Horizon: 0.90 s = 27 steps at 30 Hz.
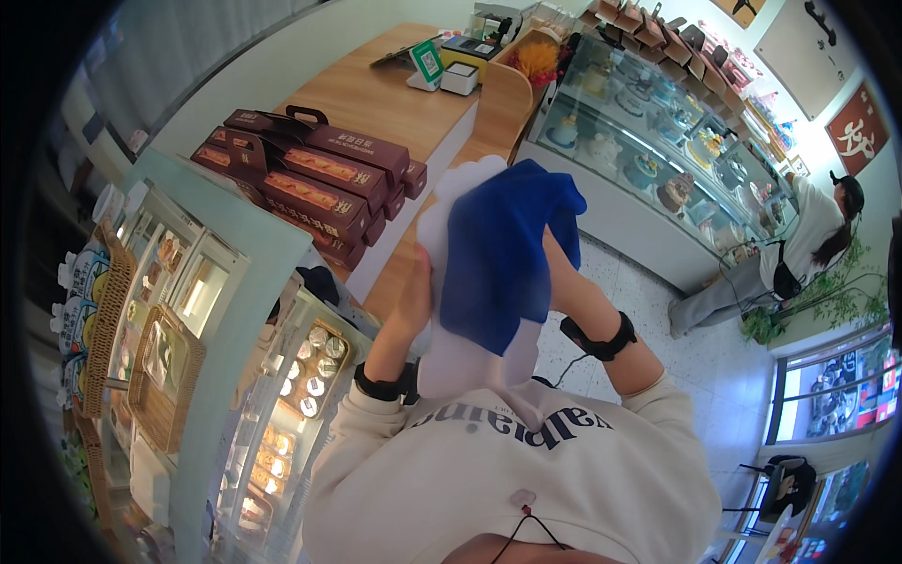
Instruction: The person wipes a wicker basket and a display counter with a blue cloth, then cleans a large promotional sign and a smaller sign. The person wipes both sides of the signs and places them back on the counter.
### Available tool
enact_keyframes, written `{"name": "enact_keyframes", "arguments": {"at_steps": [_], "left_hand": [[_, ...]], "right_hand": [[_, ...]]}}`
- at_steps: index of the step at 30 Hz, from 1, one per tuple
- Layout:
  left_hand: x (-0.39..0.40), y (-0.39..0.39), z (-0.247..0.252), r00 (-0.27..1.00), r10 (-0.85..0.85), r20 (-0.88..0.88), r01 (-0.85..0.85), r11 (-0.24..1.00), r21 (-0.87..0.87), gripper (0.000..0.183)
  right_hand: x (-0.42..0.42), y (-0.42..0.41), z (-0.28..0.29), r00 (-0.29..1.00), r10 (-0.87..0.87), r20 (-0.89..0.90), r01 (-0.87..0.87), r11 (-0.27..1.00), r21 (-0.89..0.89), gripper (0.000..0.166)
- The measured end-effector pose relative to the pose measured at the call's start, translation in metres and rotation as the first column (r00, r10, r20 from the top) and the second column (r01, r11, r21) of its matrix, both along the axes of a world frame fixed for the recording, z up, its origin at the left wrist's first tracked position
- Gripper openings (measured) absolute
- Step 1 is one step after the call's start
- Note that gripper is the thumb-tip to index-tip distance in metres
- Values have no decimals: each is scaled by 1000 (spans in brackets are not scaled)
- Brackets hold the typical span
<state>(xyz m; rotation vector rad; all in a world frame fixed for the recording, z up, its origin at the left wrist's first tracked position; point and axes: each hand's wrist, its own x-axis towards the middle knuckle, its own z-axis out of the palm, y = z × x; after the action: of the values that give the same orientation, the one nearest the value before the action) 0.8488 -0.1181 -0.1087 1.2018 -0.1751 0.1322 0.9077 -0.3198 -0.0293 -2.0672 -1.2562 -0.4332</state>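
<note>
Before my chest is a pale object (458, 370) with a scalloped far edge, its kind unclear. My left hand (414, 292) holds it along its left side, thumb up against the edge. A blue cloth (497, 261) lies draped over most of its face, so that surface is hidden. On the right, my right hand (560, 275) grips the cloth. Its fingers are mostly covered by the fabric. Both wrists wear black bands.
Stacked brown pastry boxes (317, 176) with handles stand on the wooden counter (373, 77), left of my hands. Glass pastry cases (282, 423) are close on my left. A cake display case (634, 134) runs along the right, where another person (796, 247) stands.
</note>
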Motion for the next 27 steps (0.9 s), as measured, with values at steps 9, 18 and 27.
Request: {"name": "enact_keyframes", "arguments": {"at_steps": [9,18,27], "left_hand": [[1,-11,4,992,-123,7,123,992,-15,65],[2,-12,7,971,-236,37,236,972,-11,74],[-2,-17,14,976,-211,-57,212,977,12,62]], "right_hand": [[-7,1,14,999,-1,54,7,992,-122,61],[-12,15,15,996,-27,90,33,998,-61,58],[-12,9,3,998,64,-20,-66,995,-70,56]]}}
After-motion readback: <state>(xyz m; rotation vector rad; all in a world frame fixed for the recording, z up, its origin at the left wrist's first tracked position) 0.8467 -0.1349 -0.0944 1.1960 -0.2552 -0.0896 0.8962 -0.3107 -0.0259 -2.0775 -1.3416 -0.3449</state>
